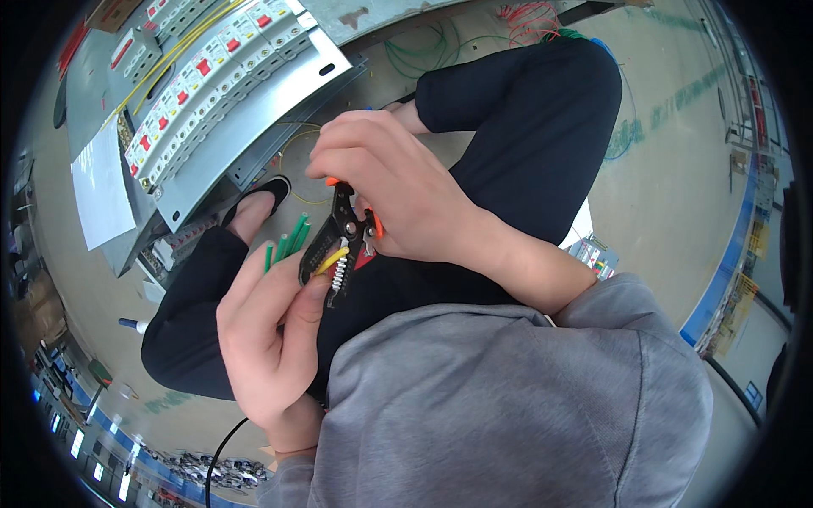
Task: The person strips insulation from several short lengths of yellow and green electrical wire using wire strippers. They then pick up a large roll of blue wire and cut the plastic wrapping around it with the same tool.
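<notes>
My right hand [402, 182] is closed around the orange handles of a black wire stripper [317, 252], whose jaws point down toward my left hand. Pinched between the thumb and fingers of my left hand [271, 339] is a yellow wire [334, 260], which lies between the stripper's jaws. Several short green wires [298, 234] stick up from between the fingers of that same hand. The exact spot where the jaws meet the yellow wire is partly hidden by the tool. Both hands are above my lap.
At upper left, a row of white circuit breakers [203, 89] with red switches sits on a metal plate [318, 55]. Beside it hangs a white paper sheet [102, 190]. Green wire [423, 55] and red wire [529, 21] lie in loose coils on the floor beyond my legs.
</notes>
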The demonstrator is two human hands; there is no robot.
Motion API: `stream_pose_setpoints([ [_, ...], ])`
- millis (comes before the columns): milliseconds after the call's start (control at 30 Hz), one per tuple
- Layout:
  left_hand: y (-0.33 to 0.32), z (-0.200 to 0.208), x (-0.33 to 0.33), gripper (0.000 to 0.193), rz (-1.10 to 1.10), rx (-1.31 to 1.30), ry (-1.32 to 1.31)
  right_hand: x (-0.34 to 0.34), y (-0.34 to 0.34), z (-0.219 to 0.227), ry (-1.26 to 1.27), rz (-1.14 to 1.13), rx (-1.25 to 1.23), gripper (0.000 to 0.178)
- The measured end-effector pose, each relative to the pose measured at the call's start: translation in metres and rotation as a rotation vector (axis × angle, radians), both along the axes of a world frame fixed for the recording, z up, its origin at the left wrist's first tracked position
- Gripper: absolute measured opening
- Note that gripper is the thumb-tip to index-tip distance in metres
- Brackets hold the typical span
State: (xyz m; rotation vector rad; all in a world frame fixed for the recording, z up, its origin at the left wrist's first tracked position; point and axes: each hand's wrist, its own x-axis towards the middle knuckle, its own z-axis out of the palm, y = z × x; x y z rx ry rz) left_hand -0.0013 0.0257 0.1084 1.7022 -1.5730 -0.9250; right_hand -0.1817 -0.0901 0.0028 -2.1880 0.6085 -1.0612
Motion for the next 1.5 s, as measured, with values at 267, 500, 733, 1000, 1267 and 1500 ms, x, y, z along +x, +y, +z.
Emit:
stream_pose_setpoints([
  [267,-0.002,-0.002,-0.003,0.022,-0.041,-0.043,-0.017,-0.001,-0.001,0.000,-0.039,-0.005,0.004,0.055],
  [500,-0.004,-0.002,-0.004,0.021,-0.047,-0.068,0.012,-0.001,0.000,0.002,-0.058,0.010,0.014,0.051],
  [733,-0.007,0.003,-0.004,0.016,-0.049,-0.025,0.070,-0.001,0.000,0.005,-0.058,0.060,0.077,0.053],
  [1000,-0.010,0.006,-0.003,0.016,-0.075,-0.015,0.065,-0.001,-0.001,0.005,-0.039,0.061,0.064,0.055],
  [1267,-0.012,0.008,-0.005,0.016,-0.034,0.021,0.028,0.000,-0.002,0.003,-0.022,0.028,0.024,0.055],
  [1500,-0.015,0.008,-0.007,0.021,-0.060,0.025,0.016,0.001,0.000,-0.002,-0.040,-0.009,0.024,0.050],
])
